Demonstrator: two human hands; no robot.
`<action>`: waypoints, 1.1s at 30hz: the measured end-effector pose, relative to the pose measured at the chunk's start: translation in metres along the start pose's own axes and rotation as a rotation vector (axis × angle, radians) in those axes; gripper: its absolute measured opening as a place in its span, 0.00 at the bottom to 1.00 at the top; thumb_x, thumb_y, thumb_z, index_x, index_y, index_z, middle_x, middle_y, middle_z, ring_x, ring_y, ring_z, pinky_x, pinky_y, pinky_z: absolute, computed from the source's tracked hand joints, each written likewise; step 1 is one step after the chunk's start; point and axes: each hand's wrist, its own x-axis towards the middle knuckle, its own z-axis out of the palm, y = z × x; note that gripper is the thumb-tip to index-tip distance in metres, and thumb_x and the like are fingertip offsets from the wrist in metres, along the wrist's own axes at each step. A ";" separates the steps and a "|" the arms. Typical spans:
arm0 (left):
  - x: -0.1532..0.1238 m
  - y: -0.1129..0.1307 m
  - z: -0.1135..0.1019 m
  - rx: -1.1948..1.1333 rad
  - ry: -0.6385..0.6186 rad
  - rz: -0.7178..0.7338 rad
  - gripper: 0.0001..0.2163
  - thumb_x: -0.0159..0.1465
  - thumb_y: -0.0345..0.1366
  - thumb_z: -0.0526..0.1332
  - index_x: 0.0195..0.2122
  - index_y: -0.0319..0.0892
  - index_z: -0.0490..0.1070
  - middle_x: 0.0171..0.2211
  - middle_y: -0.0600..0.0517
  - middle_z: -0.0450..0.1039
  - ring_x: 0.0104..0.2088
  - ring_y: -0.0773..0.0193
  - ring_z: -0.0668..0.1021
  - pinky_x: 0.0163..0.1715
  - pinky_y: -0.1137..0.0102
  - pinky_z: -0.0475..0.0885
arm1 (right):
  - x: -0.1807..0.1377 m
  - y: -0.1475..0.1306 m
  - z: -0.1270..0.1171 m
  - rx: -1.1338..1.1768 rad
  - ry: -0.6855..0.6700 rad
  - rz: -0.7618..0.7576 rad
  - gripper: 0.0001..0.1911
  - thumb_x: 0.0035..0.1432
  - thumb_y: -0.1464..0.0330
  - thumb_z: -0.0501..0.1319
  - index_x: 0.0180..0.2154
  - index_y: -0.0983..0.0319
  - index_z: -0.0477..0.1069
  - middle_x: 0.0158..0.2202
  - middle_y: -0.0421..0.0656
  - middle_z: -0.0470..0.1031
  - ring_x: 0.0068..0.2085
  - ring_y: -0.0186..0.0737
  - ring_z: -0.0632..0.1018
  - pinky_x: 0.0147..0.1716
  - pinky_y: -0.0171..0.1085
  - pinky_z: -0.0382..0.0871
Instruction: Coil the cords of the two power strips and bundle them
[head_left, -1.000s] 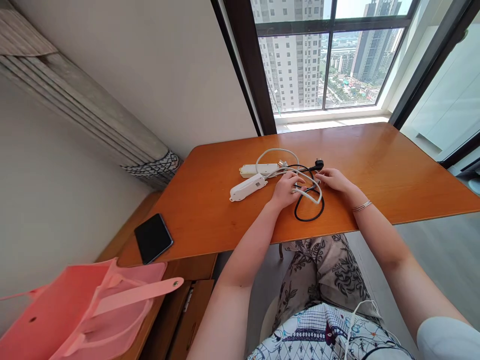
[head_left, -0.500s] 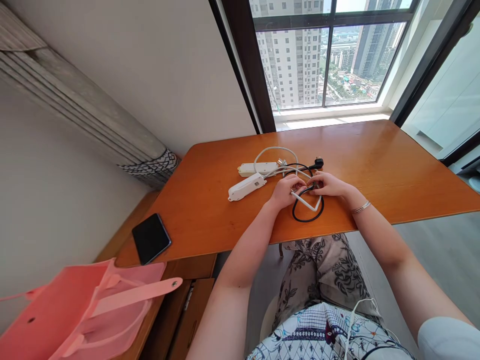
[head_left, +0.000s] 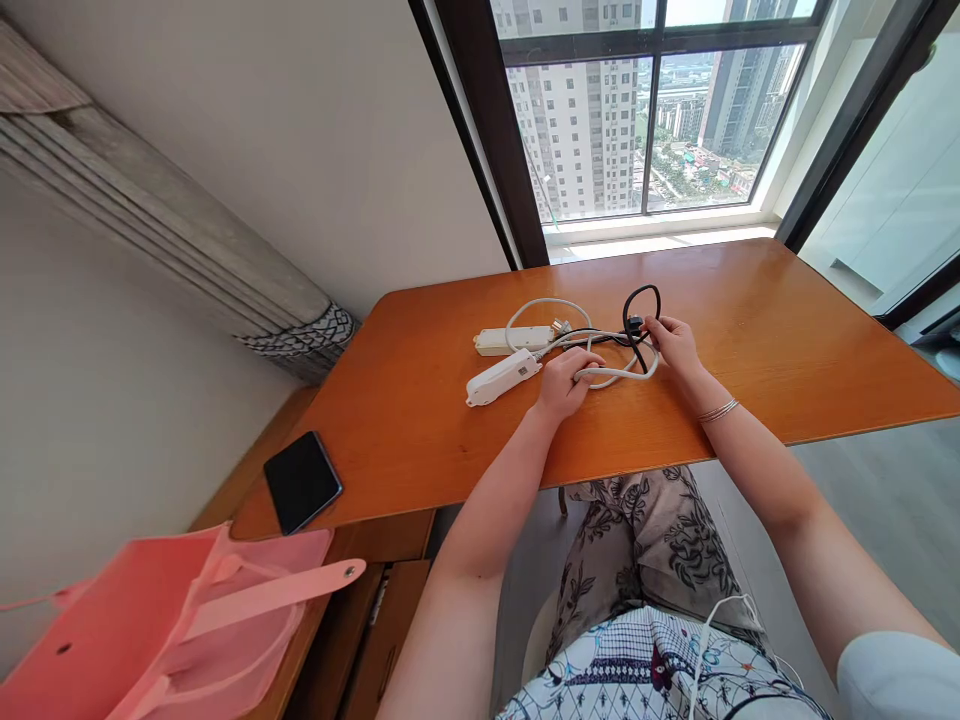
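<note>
Two white power strips lie on the orange wooden table [head_left: 420, 420]: a nearer power strip [head_left: 501, 377] and a farther power strip [head_left: 511, 340]. Their white cords [head_left: 622, 373] tangle with a black cable [head_left: 643, 292]. My left hand [head_left: 564, 380] is closed on a white cord close to the nearer strip. My right hand [head_left: 675, 342] grips the black cable, whose loop stands up off the table above the fingers. A bracelet [head_left: 718, 411] circles my right wrist.
A black phone [head_left: 302, 480] lies near the table's left front corner. A pink bag [head_left: 172, 625] sits at the lower left. Folded grey curtain [head_left: 187, 250] leans on the left wall. A large window [head_left: 645, 110] is beyond the table's far edge.
My right hand has taken the black cable and lifted its loop up and toward the far side. The black loop no longer lies flat near the table's front edge. My left hand stayed on the white cord.
</note>
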 end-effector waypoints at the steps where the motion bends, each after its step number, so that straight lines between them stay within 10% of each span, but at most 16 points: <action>1: 0.000 0.002 0.001 0.026 -0.020 0.034 0.21 0.73 0.49 0.48 0.38 0.45 0.77 0.32 0.46 0.78 0.34 0.59 0.79 0.37 0.63 0.74 | 0.001 0.002 -0.001 0.025 0.017 0.011 0.29 0.49 0.39 0.66 0.26 0.60 0.72 0.19 0.36 0.61 0.23 0.31 0.61 0.24 0.36 0.55; 7: -0.002 0.012 0.017 0.148 -0.280 0.252 0.09 0.65 0.42 0.59 0.38 0.45 0.77 0.32 0.47 0.79 0.33 0.58 0.80 0.35 0.64 0.74 | 0.005 0.006 -0.003 0.249 0.086 0.134 0.26 0.48 0.45 0.72 0.25 0.60 0.71 0.18 0.34 0.61 0.20 0.28 0.60 0.20 0.33 0.56; 14: 0.000 0.014 0.023 0.160 -0.450 0.161 0.14 0.63 0.44 0.65 0.46 0.44 0.78 0.45 0.44 0.79 0.46 0.53 0.80 0.49 0.60 0.76 | 0.003 0.002 -0.003 0.383 -0.010 0.068 0.23 0.55 0.46 0.68 0.32 0.59 0.74 0.22 0.39 0.71 0.24 0.34 0.72 0.25 0.35 0.67; 27: -0.001 0.022 0.038 0.213 -0.470 0.297 0.24 0.71 0.48 0.57 0.64 0.41 0.70 0.57 0.37 0.74 0.60 0.45 0.75 0.61 0.52 0.72 | -0.026 -0.015 0.006 0.282 -0.700 0.124 0.25 0.49 0.54 0.73 0.46 0.60 0.83 0.42 0.47 0.84 0.49 0.48 0.82 0.50 0.42 0.73; 33: -0.006 0.022 0.042 0.224 -0.257 0.248 0.33 0.65 0.46 0.64 0.70 0.42 0.60 0.74 0.34 0.50 0.74 0.42 0.56 0.72 0.44 0.53 | -0.015 -0.009 0.005 0.198 -0.328 -0.040 0.21 0.54 0.49 0.67 0.38 0.59 0.81 0.38 0.44 0.82 0.42 0.43 0.81 0.47 0.42 0.74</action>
